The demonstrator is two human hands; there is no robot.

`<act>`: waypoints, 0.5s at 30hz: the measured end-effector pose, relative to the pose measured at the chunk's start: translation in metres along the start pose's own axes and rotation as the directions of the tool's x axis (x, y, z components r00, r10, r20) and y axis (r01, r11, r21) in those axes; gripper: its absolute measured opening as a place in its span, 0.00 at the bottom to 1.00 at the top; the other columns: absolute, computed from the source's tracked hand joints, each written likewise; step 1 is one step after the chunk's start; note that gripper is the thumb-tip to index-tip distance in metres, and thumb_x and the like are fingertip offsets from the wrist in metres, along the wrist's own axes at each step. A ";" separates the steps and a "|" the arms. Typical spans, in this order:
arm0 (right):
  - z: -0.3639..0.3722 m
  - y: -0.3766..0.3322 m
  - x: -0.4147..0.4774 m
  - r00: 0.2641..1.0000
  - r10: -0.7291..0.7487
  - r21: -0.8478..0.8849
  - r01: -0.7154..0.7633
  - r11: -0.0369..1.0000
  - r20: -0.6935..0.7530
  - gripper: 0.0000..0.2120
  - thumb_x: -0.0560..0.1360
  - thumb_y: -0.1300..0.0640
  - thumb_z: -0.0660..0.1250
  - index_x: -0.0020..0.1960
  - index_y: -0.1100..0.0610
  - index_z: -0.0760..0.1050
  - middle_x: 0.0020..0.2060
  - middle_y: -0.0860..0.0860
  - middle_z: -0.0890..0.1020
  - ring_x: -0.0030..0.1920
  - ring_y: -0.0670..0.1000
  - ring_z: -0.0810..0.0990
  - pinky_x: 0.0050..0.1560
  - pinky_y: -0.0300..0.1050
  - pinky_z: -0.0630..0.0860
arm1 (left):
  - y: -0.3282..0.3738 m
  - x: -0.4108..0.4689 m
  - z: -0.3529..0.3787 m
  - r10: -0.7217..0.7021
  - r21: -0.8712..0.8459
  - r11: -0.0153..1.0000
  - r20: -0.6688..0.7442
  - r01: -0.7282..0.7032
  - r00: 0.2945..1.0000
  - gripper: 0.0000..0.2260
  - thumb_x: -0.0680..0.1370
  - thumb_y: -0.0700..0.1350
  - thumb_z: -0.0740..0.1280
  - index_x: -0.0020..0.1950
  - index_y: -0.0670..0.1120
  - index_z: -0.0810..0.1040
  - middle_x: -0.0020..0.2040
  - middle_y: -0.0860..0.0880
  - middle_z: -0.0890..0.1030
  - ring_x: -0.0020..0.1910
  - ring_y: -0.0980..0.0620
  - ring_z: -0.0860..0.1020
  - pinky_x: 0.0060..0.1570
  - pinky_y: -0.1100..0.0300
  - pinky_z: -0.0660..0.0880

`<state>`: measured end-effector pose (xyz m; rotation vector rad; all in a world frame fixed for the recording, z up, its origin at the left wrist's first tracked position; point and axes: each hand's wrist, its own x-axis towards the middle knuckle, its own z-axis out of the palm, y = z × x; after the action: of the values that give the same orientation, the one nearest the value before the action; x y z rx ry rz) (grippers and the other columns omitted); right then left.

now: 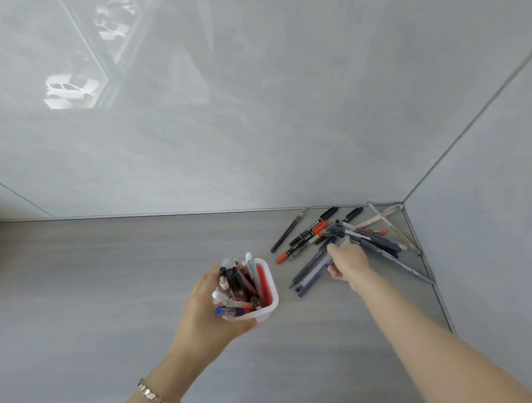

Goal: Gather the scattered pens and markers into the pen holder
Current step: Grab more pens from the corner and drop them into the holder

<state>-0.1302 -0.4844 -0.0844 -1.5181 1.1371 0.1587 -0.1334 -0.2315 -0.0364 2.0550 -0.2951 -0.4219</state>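
Observation:
My left hand (201,313) grips a white pen holder (269,296) with a red inside, low in the middle of the view. Several pens and markers (236,286) stand in it. Far right, in the corner of the grey counter, lies a heap of scattered pens and markers (363,235). A black pencil (287,231) and a red-capped marker (299,246) lie at its left side. My right hand (347,262) reaches into the heap, its fingers closed around several dark blue pens (311,272) that point down and left.
The grey counter (95,283) ends at glossy grey wall tiles (233,104) behind and a second wall (493,217) on the right. A clear ruler-like strip (395,227) lies in the corner. A metal bracelet (159,397) is on my left wrist.

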 end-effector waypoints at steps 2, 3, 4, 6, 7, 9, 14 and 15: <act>-0.019 -0.003 -0.016 0.988 -0.153 -0.017 0.153 0.988 -0.025 0.13 0.76 0.60 0.58 0.33 0.60 0.67 0.24 0.54 0.72 0.20 0.47 0.69 0.17 0.33 0.66 | 0.001 0.001 0.003 -0.009 0.004 1.000 -0.002 0.009 1.000 0.29 0.54 0.50 0.79 0.48 0.69 0.69 0.51 0.57 0.77 0.51 0.55 0.77 0.50 0.55 0.78; -0.028 -0.007 -0.026 0.964 -0.258 -0.003 0.259 0.966 -0.060 0.12 0.76 0.60 0.58 0.34 0.61 0.68 0.23 0.53 0.72 0.20 0.47 0.69 0.18 0.33 0.65 | 0.002 0.002 0.004 -0.009 0.006 1.000 0.005 0.009 1.000 0.31 0.55 0.46 0.80 0.47 0.70 0.68 0.51 0.58 0.76 0.52 0.55 0.77 0.50 0.55 0.77; -0.037 -0.012 -0.041 0.929 -0.356 0.049 0.362 0.931 -0.097 0.10 0.76 0.60 0.58 0.36 0.62 0.68 0.21 0.52 0.73 0.18 0.46 0.69 0.18 0.33 0.65 | 0.003 0.004 0.005 -0.005 0.014 1.000 0.020 0.005 1.000 0.32 0.57 0.43 0.80 0.47 0.70 0.68 0.52 0.58 0.76 0.53 0.54 0.77 0.50 0.55 0.77; -0.046 -0.025 -0.077 0.846 -0.515 0.193 0.533 0.824 -0.137 0.08 0.77 0.61 0.59 0.39 0.61 0.69 0.19 0.49 0.73 0.18 0.45 0.70 0.19 0.35 0.68 | 0.005 0.008 0.008 0.017 0.035 0.999 0.055 -0.019 0.998 0.32 0.57 0.43 0.79 0.47 0.70 0.68 0.53 0.56 0.77 0.53 0.52 0.77 0.51 0.54 0.77; -0.045 -0.029 -0.095 0.811 -0.574 0.253 0.583 0.772 -0.116 0.08 0.77 0.62 0.59 0.39 0.60 0.69 0.19 0.49 0.74 0.19 0.47 0.72 0.21 0.36 0.70 | 0.007 0.010 0.009 0.028 0.036 0.999 0.072 -0.031 0.997 0.31 0.56 0.45 0.79 0.48 0.70 0.69 0.53 0.55 0.78 0.53 0.52 0.78 0.51 0.54 0.77; -0.031 -0.030 -0.124 0.761 -0.648 0.242 0.628 0.740 0.006 0.08 0.76 0.63 0.61 0.38 0.57 0.70 0.20 0.49 0.76 0.22 0.49 0.75 0.25 0.41 0.75 | 0.009 0.012 0.010 0.027 0.032 0.999 0.108 -0.030 0.994 0.31 0.54 0.51 0.79 0.51 0.68 0.70 0.54 0.54 0.78 0.53 0.51 0.78 0.53 0.53 0.77; 0.020 0.000 -0.122 0.781 -0.596 -0.269 0.624 0.734 0.186 0.04 0.72 0.58 0.65 0.41 0.59 0.76 0.37 0.55 0.81 0.37 0.52 0.80 0.43 0.51 0.79 | 0.005 0.014 0.009 0.032 -0.011 0.999 0.191 -0.031 0.981 0.31 0.57 0.42 0.79 0.49 0.67 0.69 0.51 0.57 0.76 0.52 0.53 0.78 0.46 0.64 0.75; 0.025 0.006 -0.117 0.779 -0.610 -0.301 0.622 0.723 0.144 0.05 0.71 0.57 0.66 0.43 0.59 0.76 0.40 0.53 0.81 0.40 0.52 0.79 0.45 0.49 0.78 | 0.004 0.014 0.008 0.044 -0.012 0.999 0.199 -0.042 0.979 0.32 0.58 0.40 0.79 0.48 0.68 0.68 0.51 0.59 0.75 0.52 0.54 0.77 0.44 0.67 0.73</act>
<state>-0.1827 -0.3984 -0.0199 -2.1189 0.5278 -0.0895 -0.1239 -0.2454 -0.0387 1.9980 -0.4566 -0.6027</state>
